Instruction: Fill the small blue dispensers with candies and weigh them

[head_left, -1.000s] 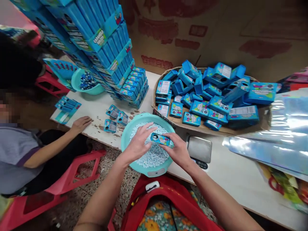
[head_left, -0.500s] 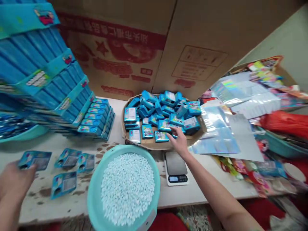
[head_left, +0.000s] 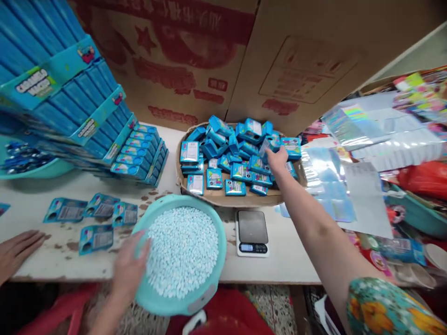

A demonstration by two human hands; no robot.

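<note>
My left hand (head_left: 130,265) is smeared by motion over the left rim of a turquoise basin (head_left: 213,298) full of small pale-blue candies (head_left: 183,251). How its fingers are set is unclear. Reaching into a cardboard tray (head_left: 240,200), my right hand (head_left: 278,160) has its fingers closed on a small translucent plastic container (head_left: 264,147) among the heaped blue candy packs (head_left: 240,171). On the table left of the basin lie several flat blue packs (head_left: 96,238). A small digital scale (head_left: 252,228) sits in front of the tray.
Another person's hand (head_left: 21,251) rests flat at the table's left edge. Stacked blue display boxes (head_left: 94,102) rise at the left, beside a basin of dark-blue wrappers (head_left: 28,160). Large cartons (head_left: 237,60) wall off the back. Shiny sheets (head_left: 324,181) lie right of the tray.
My left hand has let go of a flat blue pack on the table and moved right to the basin. My right hand has gone deeper into the tray and closed on the container.
</note>
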